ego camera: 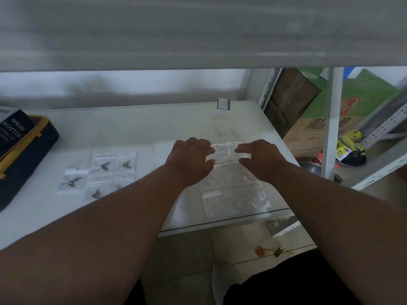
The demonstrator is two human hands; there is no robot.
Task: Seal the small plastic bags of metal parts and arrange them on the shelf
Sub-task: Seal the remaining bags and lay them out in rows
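**While both hands work a bag at the right, 5 lie arranged at the left**

As far as this view shows, the job looks partway through. On the white shelf (136,130), left of the hands, 5 small plastic bags (103,172) lie in a loose cluster, each with a dark metal part inside, some edges touching or overlapping; whether their seals are closed is too blurred to tell. Both hands are busy with a small clear bag (226,151) near the shelf's right side. The left hand (191,157) has its fingers curled onto the bag's left edge, thumb below, in a pinching grip. The right hand (257,155) mirrors it on the right edge. I judge this to be the sealing step, though the strip itself cannot be made out.

Just in front of the hands lies a heap of clear bags (235,194) near the shelf's front edge, which probably is the work left. A dark box with yellow trim (24,146) sits at the far left, and a small green-edged packet (224,103) at the back.
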